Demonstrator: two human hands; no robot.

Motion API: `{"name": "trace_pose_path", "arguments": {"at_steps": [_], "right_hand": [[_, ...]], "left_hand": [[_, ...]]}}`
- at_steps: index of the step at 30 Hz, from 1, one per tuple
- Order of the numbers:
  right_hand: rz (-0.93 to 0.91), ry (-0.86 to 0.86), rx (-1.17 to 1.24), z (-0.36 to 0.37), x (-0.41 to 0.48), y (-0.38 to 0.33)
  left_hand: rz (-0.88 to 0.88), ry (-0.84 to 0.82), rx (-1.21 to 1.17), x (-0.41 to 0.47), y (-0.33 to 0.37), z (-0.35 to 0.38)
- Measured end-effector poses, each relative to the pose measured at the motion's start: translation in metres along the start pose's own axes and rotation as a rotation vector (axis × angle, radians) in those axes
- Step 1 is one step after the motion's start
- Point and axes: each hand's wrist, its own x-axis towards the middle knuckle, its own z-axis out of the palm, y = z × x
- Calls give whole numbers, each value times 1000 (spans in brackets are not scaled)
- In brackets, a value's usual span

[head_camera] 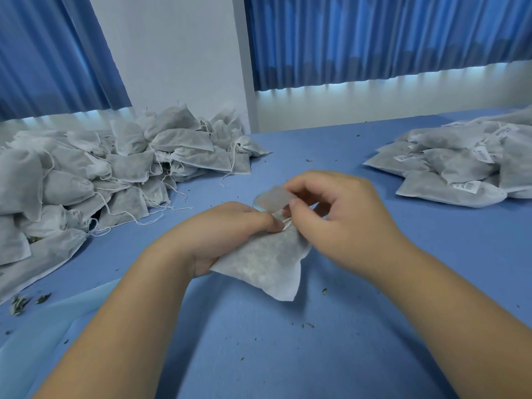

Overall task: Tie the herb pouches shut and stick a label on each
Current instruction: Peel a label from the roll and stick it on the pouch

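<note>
Blue table (288, 355) is carrying an unlabelled pouch heap (86, 180) at left and a labelled pouch heap (460, 165) at right, both running off frame. The herb pouch (267, 263) is sitting at centre, its neck hidden behind fingers. Left hand (227, 226) is gripping that neck, fingers curled. Right hand (339, 214) is pinching a small label (272, 198) just above it; print is not showing.

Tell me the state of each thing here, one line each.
Herb pouch: filled, no label visible.
Label: held at the pouch's neck.
Left-hand grip: holds the pouch.
Right-hand grip: pinches the label.
Left pile of pouches: strings loose, no labels visible.
Right pile of pouches: labelled.
</note>
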Motion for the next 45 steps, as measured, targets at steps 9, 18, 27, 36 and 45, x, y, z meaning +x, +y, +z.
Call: {"name": "trace_pose_path", "arguments": {"at_steps": [9,18,27,36,45], "right_hand": [[-158,112,-196,-3,2,7],[-280,-46,-356,-6,0,11],[-170,-304,-414,-14,3,10],[-129,-336,-406,-12,5,18],[448,-58,259,-2,6,15]], "left_hand": [[-13,-47,-92,-3,1,-2],[-23,-112,-217,3,-4,-13],[-53,-74,-283,2,-5,-15],[103,-43,-281,6,-6,-10],[381,155,-153,10,-7,6]]}}
